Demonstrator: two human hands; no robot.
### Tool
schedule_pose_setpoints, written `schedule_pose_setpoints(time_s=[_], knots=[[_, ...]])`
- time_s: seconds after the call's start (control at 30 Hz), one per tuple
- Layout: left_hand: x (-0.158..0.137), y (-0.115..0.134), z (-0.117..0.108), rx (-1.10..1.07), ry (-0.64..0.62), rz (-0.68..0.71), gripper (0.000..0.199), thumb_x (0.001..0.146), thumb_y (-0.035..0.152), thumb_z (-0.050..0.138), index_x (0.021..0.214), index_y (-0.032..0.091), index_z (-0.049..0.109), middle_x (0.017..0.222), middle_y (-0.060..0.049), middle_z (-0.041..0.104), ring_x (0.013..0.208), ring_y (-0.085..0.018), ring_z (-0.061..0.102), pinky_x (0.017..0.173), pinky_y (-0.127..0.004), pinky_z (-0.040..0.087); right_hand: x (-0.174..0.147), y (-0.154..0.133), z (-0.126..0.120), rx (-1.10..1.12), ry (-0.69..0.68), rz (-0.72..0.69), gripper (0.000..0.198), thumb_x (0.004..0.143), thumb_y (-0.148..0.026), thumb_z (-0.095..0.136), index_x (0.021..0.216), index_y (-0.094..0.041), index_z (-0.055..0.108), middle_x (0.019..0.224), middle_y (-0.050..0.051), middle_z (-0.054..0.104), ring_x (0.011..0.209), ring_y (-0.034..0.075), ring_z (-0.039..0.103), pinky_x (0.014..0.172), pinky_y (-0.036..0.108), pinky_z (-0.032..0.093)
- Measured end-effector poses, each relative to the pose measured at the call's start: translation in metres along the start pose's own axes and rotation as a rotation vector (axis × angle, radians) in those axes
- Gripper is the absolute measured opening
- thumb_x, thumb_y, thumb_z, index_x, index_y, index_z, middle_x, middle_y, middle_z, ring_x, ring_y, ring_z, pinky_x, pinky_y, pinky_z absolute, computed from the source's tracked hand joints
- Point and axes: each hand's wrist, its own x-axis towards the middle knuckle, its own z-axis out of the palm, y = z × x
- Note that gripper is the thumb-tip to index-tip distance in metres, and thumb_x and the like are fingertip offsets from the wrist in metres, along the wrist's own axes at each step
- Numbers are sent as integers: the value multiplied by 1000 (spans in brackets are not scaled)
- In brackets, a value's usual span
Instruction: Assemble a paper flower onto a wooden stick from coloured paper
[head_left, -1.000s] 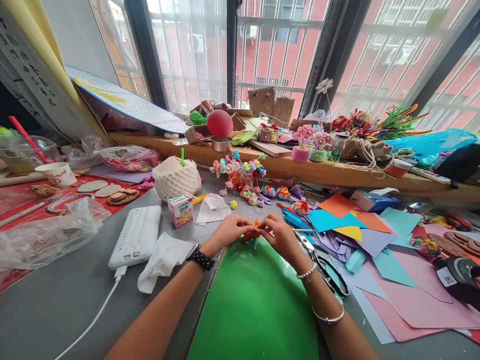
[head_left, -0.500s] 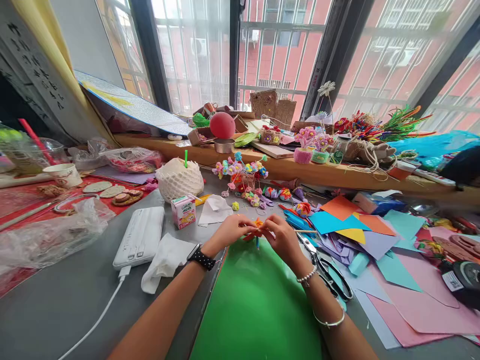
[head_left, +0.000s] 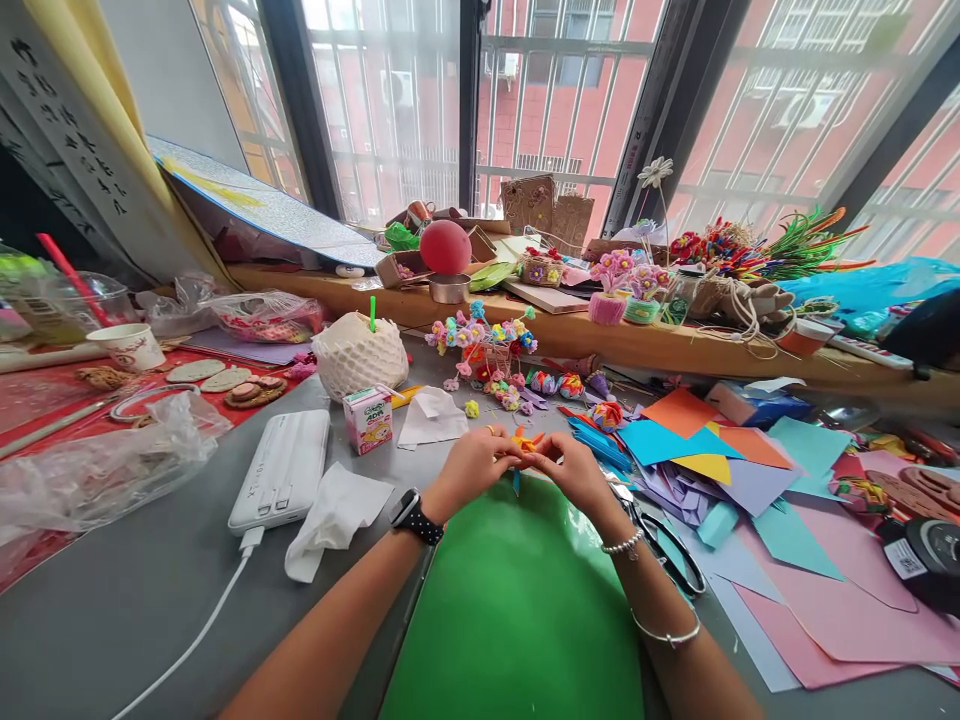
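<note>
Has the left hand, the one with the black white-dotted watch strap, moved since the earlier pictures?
Yes, slightly: the left hand has shifted rightward, away from the crumpled white tissue.

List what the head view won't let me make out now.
Small pointed orange piece, head view: partly hidden by the left hand and right hand.
Glossy green rectangular sheet, head view: near end cut off by the bottom edge.
Black device with white label, head view: cut off by the right edge.
White rectangular power bank, head view: print too small to read surely.
</note>
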Motion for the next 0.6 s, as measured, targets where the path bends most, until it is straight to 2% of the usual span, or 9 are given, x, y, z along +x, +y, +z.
schedule_pose_setpoints(time_s=[0.13,0.27,0.4,0.5,0.6], knots=[[-1,-2,2,52,12,48,19,74,18,52,84,21,68,74,-3,57,70,-13,52,64,-22,37,0,3,-3,-158,-70,106,40,71,-53,49,59,-15,54,59,3,58,53,13,48,47,23,30],[-1,-3,4,43,22,62,19,74,19,52,84,22,68,73,-2,57,70,-13,52,64,-22,37,0,2,-5,-175,-161,115,48,74,-56,41,52,-15,54,51,1,54,48,11,45,45,23,25],[0,-2,5,-17,43,52,17,74,20,53,81,20,68,73,-3,58,70,-13,53,64,-22,38,0,1,-8,-165,-116,104,47,72,-56,44,54,-15,55,51,0,53,48,10,44,44,22,24],[1,-3,4,-148,69,56,15,73,23,54,78,17,67,74,-3,60,72,-13,54,67,-23,39,0,1,-10,-182,-77,102,49,70,-60,45,52,-15,53,49,-1,52,46,10,42,44,22,23],[3,-7,-2,-340,181,-36,18,73,28,54,74,15,65,76,-4,61,75,-14,54,70,-24,40,1,2,-14,-213,-36,82,49,68,-61,46,52,-15,52,49,-1,51,46,10,41,44,22,23]])
